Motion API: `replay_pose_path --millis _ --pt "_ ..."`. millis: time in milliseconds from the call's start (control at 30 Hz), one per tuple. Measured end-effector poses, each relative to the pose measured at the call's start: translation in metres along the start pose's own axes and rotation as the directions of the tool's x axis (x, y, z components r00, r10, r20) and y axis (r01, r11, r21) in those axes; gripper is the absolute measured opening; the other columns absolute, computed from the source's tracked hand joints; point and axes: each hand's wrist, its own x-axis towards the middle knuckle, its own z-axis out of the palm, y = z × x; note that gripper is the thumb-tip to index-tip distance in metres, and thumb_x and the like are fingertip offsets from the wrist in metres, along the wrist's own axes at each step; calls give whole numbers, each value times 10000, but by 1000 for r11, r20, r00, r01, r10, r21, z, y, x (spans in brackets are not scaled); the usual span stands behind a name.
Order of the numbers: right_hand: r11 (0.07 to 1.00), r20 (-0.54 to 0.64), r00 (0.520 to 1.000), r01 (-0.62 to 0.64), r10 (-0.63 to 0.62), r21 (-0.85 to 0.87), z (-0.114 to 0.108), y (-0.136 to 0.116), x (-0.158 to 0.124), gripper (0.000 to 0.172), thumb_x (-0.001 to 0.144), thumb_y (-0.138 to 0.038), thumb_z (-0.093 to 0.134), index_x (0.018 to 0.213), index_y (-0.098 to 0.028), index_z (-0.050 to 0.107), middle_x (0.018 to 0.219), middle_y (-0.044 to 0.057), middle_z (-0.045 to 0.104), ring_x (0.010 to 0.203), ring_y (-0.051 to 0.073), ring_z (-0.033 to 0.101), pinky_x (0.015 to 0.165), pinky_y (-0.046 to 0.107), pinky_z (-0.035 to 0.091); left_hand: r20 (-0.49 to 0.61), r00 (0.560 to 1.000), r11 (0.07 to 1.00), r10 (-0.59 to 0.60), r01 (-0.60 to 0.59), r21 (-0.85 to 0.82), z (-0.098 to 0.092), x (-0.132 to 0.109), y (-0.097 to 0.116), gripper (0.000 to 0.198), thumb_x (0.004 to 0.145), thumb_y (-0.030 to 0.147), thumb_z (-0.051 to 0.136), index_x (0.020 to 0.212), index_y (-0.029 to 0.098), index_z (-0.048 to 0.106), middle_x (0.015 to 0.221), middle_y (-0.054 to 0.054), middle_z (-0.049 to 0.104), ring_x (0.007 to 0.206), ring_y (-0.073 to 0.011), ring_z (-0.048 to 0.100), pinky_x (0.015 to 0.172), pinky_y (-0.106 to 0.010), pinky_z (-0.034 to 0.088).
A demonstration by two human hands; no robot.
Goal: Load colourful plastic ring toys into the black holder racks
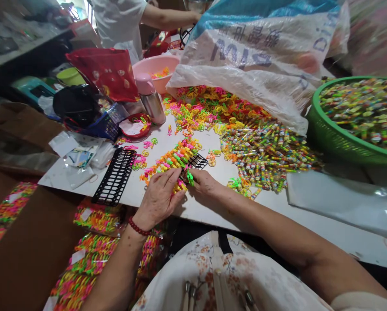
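Observation:
A black plastic rack (198, 161), filled with rows of small orange, pink, yellow and green plastic toys (170, 160), lies on the white table in front of me. My left hand (161, 194) grips its near edge, fingers over the toys and thumb toward the right. Between the fingers of my right hand (200, 181) is a small green plastic toy (190, 177), held at the rack's near right corner. Parts of the fingertips are hidden. Left of the hands lies a second black rack (114, 176) with bare slots.
Loose toys (199, 112) and wrapped candy tubes (261, 151) are heaped beyond my hands. A green basket (322, 112) stands right, a thermos (151, 101) and red dish (135, 129) left. Packed toy bags (94, 252) sit below the table edge (67, 189). Another person (118, 26) stands behind.

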Motion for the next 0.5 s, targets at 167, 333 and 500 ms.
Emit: replay_pose_path --millis 167,333,500 --pt "1000 -16 1000 -2 2 9 -1 -1 -2 113 860 -167 489 794 -175 581 742 -19 581 677 112 476 626 198 355 -93 993 977 -78 58 -207 2 -7 -5 594 1003 356 394 1538 201 187 1457 -155 456 1325 -254 461 1096 -453 365" --pt "997 -51 999 22 -18 71 1 -3 -1 155 885 -194 480 790 -169 600 758 -9 593 696 119 492 640 208 360 -118 981 953 -152 114 -281 6 -13 -7 584 1003 320 390 1543 225 187 1493 -149 410 1357 -263 430 1122 -483 366" --pt "1000 -2 1000 14 -14 24 -3 -4 -2 190 857 -156 464 722 -172 597 676 -17 584 630 112 487 603 210 342 -123 983 969 -135 105 -222 9 -12 -8 579 998 320 405 1536 223 214 1455 -149 453 1342 -273 443 1115 -501 372"
